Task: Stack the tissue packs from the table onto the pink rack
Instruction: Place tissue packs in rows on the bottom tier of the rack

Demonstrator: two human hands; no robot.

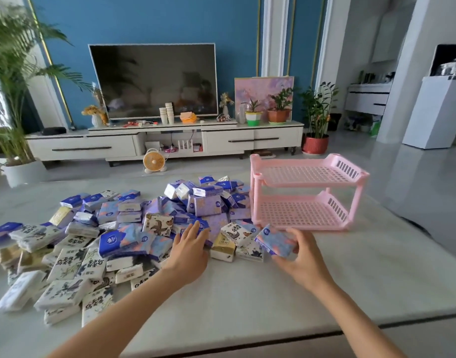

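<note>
My right hand (303, 259) pinches one blue-and-pink tissue pack (276, 241), with the thumb under its near edge and the fingers (294, 233) curled over its far end. The pack is tilted and sits at the near right corner of the heap, close in front of the pink rack (304, 192). I cannot tell whether the pack is clear of the bench (247, 301) or resting on it

My left hand (189, 250) reaches into the heap of tissue packs (113, 233), palm down, its straight fingers lying close together and touching a purple pack (216, 227) near the middle

The heap spreads loosely over the left and centre of the bench: white packs with dark lettering nearest me, blue and purple ones farther back, and a few gold ones among them. The rack stands upright at the right, two slatted tiers on four posts, its left posts just beside the heap

Beyond the bench a small orange fan (154, 161) stands on the floor before a white cabinet (221, 140) carrying a dark television (154, 81) and potted plants
</note>
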